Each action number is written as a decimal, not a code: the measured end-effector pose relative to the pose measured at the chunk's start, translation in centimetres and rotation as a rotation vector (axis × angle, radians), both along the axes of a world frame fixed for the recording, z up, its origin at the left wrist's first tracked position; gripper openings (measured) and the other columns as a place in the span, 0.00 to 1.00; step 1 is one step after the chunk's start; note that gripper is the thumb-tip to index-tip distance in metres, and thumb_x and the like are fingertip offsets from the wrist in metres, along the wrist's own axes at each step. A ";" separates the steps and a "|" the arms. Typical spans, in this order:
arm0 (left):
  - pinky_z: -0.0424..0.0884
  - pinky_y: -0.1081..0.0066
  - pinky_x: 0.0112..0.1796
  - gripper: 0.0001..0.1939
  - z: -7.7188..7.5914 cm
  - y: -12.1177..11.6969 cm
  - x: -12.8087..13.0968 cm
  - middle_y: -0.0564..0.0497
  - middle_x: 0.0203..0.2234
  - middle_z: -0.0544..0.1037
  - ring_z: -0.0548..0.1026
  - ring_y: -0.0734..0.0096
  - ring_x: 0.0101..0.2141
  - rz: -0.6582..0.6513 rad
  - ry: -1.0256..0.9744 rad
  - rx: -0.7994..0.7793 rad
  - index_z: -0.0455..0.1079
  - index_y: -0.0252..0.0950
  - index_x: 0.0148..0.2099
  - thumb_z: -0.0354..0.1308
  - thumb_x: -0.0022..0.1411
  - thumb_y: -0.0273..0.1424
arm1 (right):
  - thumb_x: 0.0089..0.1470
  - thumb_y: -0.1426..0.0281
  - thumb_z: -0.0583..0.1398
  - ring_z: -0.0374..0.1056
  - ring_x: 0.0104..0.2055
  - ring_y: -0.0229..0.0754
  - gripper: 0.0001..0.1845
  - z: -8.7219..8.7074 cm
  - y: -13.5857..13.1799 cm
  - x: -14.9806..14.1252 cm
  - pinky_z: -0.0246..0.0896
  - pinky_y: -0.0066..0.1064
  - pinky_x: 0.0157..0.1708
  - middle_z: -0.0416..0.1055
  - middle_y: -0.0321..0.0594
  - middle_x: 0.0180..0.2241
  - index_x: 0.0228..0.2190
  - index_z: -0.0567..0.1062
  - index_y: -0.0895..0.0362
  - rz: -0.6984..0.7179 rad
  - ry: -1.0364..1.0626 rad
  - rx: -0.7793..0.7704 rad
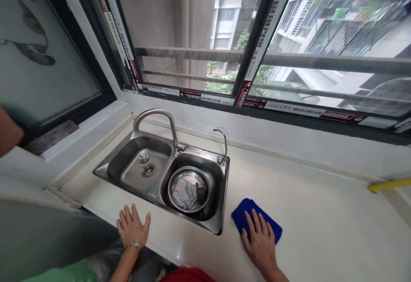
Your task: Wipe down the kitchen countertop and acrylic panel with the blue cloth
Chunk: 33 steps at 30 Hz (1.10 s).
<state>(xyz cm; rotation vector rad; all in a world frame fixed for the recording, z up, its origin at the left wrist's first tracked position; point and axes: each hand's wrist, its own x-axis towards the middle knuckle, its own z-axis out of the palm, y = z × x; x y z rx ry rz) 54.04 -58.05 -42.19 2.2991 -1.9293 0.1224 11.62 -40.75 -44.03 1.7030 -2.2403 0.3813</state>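
My right hand (259, 241) lies on a folded blue cloth (239, 209), its fingers stretched out flat over the fabric. The cloth rests on the white countertop (308, 213), right of the sink. At the counter's front edge, my left hand (133, 227) is spread palm down and holds nothing; a bracelet sits on its wrist. Between and beyond the hands is a steel double-bowl sink (157, 194). In its right bowl stands a round metal colander (171, 181) with crumpled clear plastic (186, 193) inside.
A large curved faucet (156, 111) rises behind the sink, and a thin small tap (225, 142) stands at its right rear corner. Behind the counter are dark-framed windows (236, 89). A yellow pipe (390, 185) crosses the right edge. Part of an orange-toned shape shows far left.
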 end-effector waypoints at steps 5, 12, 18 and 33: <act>0.44 0.46 0.65 0.40 0.2 -0.1 0.0 0.28 0.67 0.53 0.47 0.40 0.67 0.007 0.000 -0.003 0.51 0.24 0.69 0.42 0.63 0.47 | 0.59 0.63 0.51 0.51 0.67 0.58 0.39 -0.1 -0.2 0.1 0.47 0.56 0.62 0.48 0.47 0.69 0.69 0.45 0.52 -0.018 -0.006 0.003; 0.42 0.47 0.65 0.40 0.9 -0.2 -0.2 0.29 0.68 0.52 0.46 0.40 0.68 0.034 0.031 0.066 0.51 0.25 0.69 0.42 0.63 0.47 | 0.60 0.63 0.51 0.50 0.68 0.58 0.38 -0.2 -0.4 0.5 0.46 0.56 0.62 0.50 0.48 0.69 0.69 0.46 0.52 -0.036 -0.009 -0.020; 0.46 0.47 0.64 0.41 2.5 -1.4 0.0 0.29 0.67 0.52 0.47 0.38 0.67 0.068 0.134 0.196 0.52 0.26 0.68 0.41 0.61 0.49 | 0.61 0.65 0.50 0.49 0.68 0.58 0.39 0.5 -0.2 1.9 0.47 0.56 0.62 0.48 0.50 0.69 0.69 0.43 0.53 -0.088 -0.015 0.002; 0.45 0.41 0.64 0.33 0.9 -5.8 -1.4 0.26 0.67 0.48 0.40 0.40 0.69 -0.134 0.216 0.023 0.59 0.32 0.66 0.33 0.67 0.44 | 0.56 0.68 0.55 0.43 0.71 0.57 0.41 2.9 4.1 4.9 0.44 0.53 0.65 0.43 0.46 0.71 0.68 0.48 0.51 0.090 -0.026 0.230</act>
